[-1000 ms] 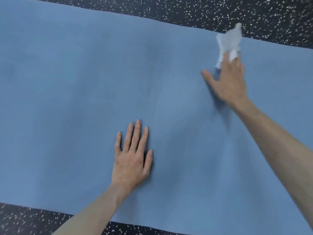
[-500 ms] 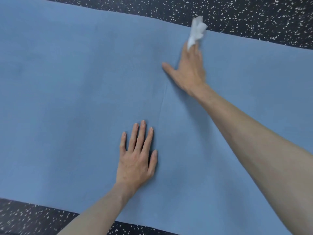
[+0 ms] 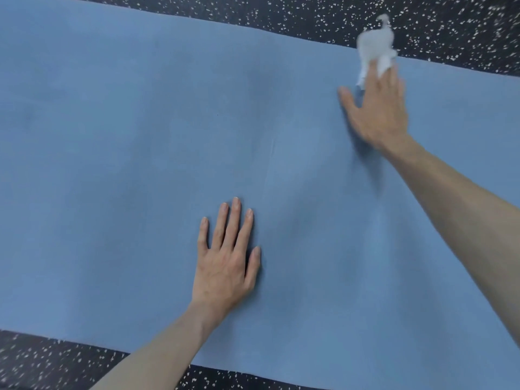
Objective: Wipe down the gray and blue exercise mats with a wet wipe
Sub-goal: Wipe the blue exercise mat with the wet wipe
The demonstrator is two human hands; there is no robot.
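Note:
A blue exercise mat (image 3: pixel 126 142) fills most of the view, lying flat on the floor. My left hand (image 3: pixel 228 263) rests palm down on it near the front edge, fingers straight and spread. My right hand (image 3: pixel 377 108) presses a crumpled white wet wipe (image 3: pixel 375 47) against the mat at its far edge, up at the right. The wipe sticks out beyond my fingertips and over the mat's edge. This hand is motion-blurred. No gray mat is in view.
Black rubber flooring with white speckles (image 3: pixel 450 21) borders the mat at the far side, and the same flooring (image 3: pixel 56 361) shows along the near edge. A faint crease (image 3: pixel 270 164) runs across the mat's middle.
My right hand swept the wipe left along the far edge, then back to the right. My left hand stayed flat in the same spot on the mat.

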